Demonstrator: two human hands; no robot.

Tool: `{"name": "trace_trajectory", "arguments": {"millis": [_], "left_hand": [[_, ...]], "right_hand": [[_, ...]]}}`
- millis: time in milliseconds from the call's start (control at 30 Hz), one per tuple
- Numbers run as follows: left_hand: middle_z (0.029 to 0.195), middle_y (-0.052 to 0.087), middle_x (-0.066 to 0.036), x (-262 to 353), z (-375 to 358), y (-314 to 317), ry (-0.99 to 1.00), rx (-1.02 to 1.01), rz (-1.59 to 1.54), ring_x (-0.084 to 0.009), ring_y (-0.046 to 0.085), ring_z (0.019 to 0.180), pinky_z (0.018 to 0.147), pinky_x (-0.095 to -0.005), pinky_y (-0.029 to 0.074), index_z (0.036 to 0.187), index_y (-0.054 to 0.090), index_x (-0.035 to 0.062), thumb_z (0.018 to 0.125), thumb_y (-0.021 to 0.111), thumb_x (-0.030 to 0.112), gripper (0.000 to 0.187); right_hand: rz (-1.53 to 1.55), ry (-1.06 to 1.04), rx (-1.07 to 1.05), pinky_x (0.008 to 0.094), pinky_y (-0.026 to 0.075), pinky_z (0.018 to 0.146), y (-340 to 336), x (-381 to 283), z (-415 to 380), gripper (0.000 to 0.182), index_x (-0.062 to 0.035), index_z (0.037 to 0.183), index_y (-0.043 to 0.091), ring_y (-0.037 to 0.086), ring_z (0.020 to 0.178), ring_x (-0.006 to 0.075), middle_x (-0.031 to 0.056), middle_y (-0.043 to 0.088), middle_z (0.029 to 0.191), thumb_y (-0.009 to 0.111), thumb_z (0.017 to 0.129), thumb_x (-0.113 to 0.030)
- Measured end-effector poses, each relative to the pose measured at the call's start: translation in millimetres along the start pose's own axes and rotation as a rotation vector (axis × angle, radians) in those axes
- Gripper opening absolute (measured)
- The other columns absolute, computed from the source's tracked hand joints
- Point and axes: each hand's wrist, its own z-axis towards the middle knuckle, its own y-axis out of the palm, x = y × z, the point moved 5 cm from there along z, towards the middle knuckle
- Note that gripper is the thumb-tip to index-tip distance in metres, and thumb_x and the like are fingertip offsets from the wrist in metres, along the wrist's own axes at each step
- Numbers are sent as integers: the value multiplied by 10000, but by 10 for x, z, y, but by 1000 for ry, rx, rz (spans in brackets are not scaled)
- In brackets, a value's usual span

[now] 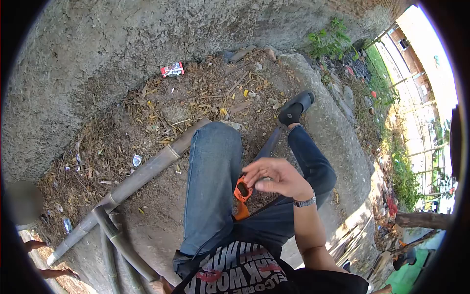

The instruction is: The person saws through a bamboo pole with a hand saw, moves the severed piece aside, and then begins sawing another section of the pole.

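My right hand (274,179), with a metal watch at the wrist, hangs in the air above my lap. Its fingers are apart and hold nothing. Just beneath it, between my legs, is an orange handle (241,191) with a grip hole, like that of a hand saw; its blade cannot be made out clearly. At the bottom edge a small piece of what appears to be my left hand (162,284) shows beside a dark bamboo pole (128,252); its fingers are hidden. A long bamboo pole (147,170) lies diagonally, reaching to my bent left leg.
A rough wall (117,44) runs along the top. Dry leaves and a red wrapper (172,69) lie at its foot. A concrete ledge (338,142) borders the right side, near my sandalled foot (296,108). At lower left another person's hands (58,274) show by the pole's end.
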Motion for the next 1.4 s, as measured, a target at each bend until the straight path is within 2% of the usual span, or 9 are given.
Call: {"name": "trace_trajectory", "arguments": {"millis": [100, 167, 233, 367, 433, 600, 833, 1133, 1400], "left_hand": [[1470, 503, -267, 201, 340, -76, 91, 206, -27, -458, 497, 1342, 1168, -547, 386, 1519, 415, -36, 765, 861, 240, 919], [1485, 496, -255, 962, 491, -284, 363, 335, -273, -456, 456, 1375, 1187, -557, 338, 1526, 443, -15, 859, 724, 320, 797], [1473, 489, -268, 2006, 640, -507, 539, 166, -477, -463, 413, 1392, 1186, -549, 342, 1518, 417, -26, 727, 792, 115, 887], [1484, 473, -248, 3703, 990, -706, 878, 7, -376, -440, 416, 1402, 1196, -523, 359, 1533, 374, 1, 701, 887, 228, 1004], [1489, 469, -250, 4241, 1117, -707, 899, -47, -340, -435, 411, 1413, 1201, -517, 358, 1540, 362, 5, 686, 910, 268, 1048], [1455, 513, -241, 5099, 1333, -288, 1027, -144, 160, -419, 474, 1382, 1174, -497, 402, 1527, 373, 12, 615, 956, 297, 1119], [1351, 589, -259, 5110, 1752, 185, 1136, -222, -27, -442, 542, 1310, 1140, -497, 438, 1481, 412, -8, 591, 958, 342, 1101], [1187, 652, -288, 5905, 912, -2010, 1158, -438, 12, -443, 657, 1141, 1012, -521, 524, 1398, 467, -66, 541, 959, 296, 1053], [1086, 713, -303, 8645, -920, -3518, 1520, -87, -264, -434, 711, 1024, 964, -459, 563, 1389, 551, -119, 531, 852, 250, 982]], "right_hand": [[122, 126, 599, 325, 581, 852, -665, 787, -64, 380, 24, 1293, 662, 734, 984, 168, 131, 758, 1026, 735, 978, -174], [-335, 359, 742, 344, 569, 808, -879, 1561, -24, 316, 3, 1205, 713, 758, 901, 219, 109, 766, 953, 732, 956, -190], [-538, 489, 709, 381, 569, 851, -850, 2423, 74, 377, -12, 1136, 746, 766, 920, 285, 140, 768, 896, 785, 898, -302], [-924, 1125, 505, 490, 502, 1007, -99, 3792, 102, 914, -59, 1530, 444, 575, 1318, 386, 233, 541, 1465, 785, 819, -520], [-1103, 1102, 352, 536, 470, 1044, 211, 4121, -47, 1118, -109, 1617, 223, 465, 1427, 392, 238, 385, 1571, 802, 784, -577], [-775, 1141, 380, 529, 493, 1024, 2, 4118, 26, 1026, -115, 1491, 260, 584, 1301, 435, 265, 515, 1447, 856, 750, -500], [-702, 1037, 709, 537, 531, 940, 19, 4275, 91, 914, -61, 1360, 295, 656, 1129, 503, 348, 578, 1266, 874, 709, -337], [-605, 1276, 607, 550, 463, 992, 194, 4268, 279, 1042, -35, 1481, 304, 502, 1183, 460, 304, 463, 1268, 879, 698, -411], [-695, 1132, 669, 559, 450, 1027, 244, 4430, 155, 1141, -3, 1545, 221, 486, 1246, 479, 323, 464, 1318, 851, 697, -434]]}}
